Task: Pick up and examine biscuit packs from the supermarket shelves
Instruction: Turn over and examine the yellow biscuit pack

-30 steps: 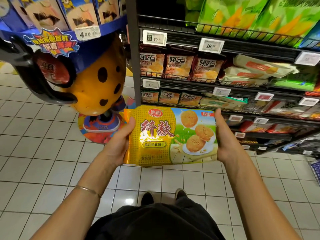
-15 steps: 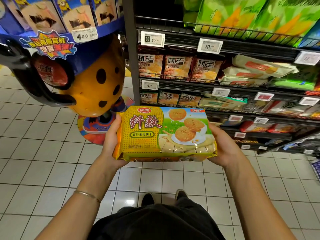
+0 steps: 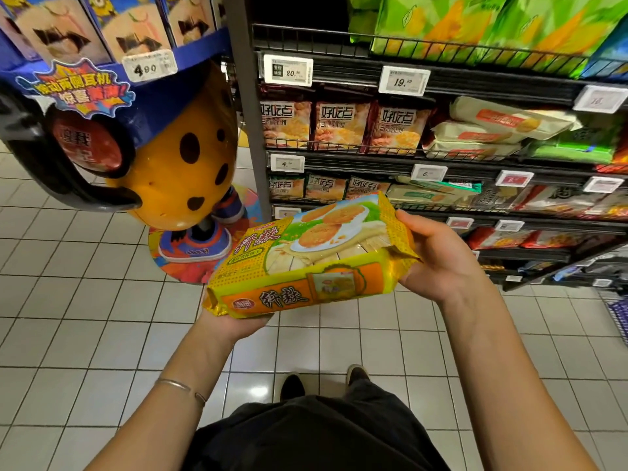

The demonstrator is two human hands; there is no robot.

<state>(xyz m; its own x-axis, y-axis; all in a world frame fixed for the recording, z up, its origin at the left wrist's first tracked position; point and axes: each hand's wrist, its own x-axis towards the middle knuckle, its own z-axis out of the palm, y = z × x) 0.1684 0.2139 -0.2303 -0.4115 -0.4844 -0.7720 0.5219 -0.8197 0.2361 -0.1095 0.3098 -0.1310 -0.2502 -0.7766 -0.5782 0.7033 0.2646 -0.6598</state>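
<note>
Head view: biscuit pack [image 3: 306, 260] held just before the shelves [image 3: 356, 163]. Left hand [image 3: 234, 322] cups its lower end from beneath, right hand [image 3: 438, 263] grasps the crimped other end, side panel angled up, likely for reading.

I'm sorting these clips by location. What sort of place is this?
Most likely a supermarket snack aisle: shelves stacked with packaged biscuits, price tags along the shelf edges, and a promotional display stand on the tiled floor.
</note>
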